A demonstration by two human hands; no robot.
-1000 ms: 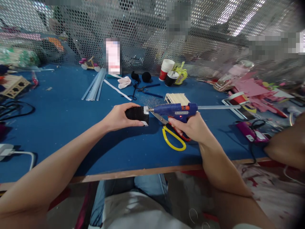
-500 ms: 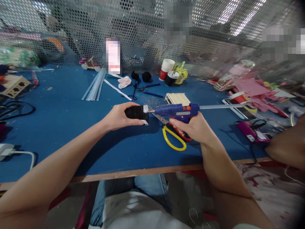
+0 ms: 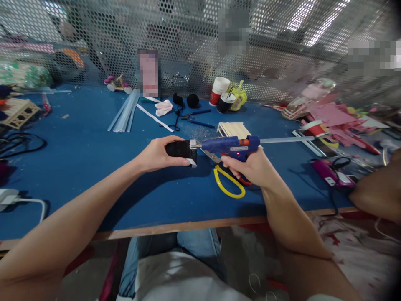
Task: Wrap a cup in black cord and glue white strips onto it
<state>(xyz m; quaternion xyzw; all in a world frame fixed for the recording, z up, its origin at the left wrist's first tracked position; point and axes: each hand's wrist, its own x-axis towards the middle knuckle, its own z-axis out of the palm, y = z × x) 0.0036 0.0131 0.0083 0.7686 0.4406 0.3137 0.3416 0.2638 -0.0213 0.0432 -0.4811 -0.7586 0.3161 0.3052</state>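
My left hand [image 3: 159, 155] is closed around a small black cup-like piece [image 3: 180, 153] with a white edge, tipped on its side and facing right. In my right hand [image 3: 250, 165] is a blue hot glue gun [image 3: 225, 145], its small light lit red and a long clear glue stick [image 3: 286, 139] coming out of its back. The gun's metal nozzle meets the white edge of the black piece; whether glue is coming out is too small to tell. Under the gun lie scissors [image 3: 230, 188] with yellow and red handles, partly hidden by my right hand.
Behind the gun stands a small pale wooden-stick piece [image 3: 233, 130]. Farther back are pliers [image 3: 200, 123], glue sticks [image 3: 123, 113], white ribbon [image 3: 155, 118], black yarn [image 3: 192, 100] and paper cups [image 3: 220, 85]. A purple device [image 3: 328, 173] and another person's arm [image 3: 377, 190] are at right.
The black piece has shifted slightly right and down. My right hand and the glue gun have moved a little left, with the nozzle staying at the white edge.
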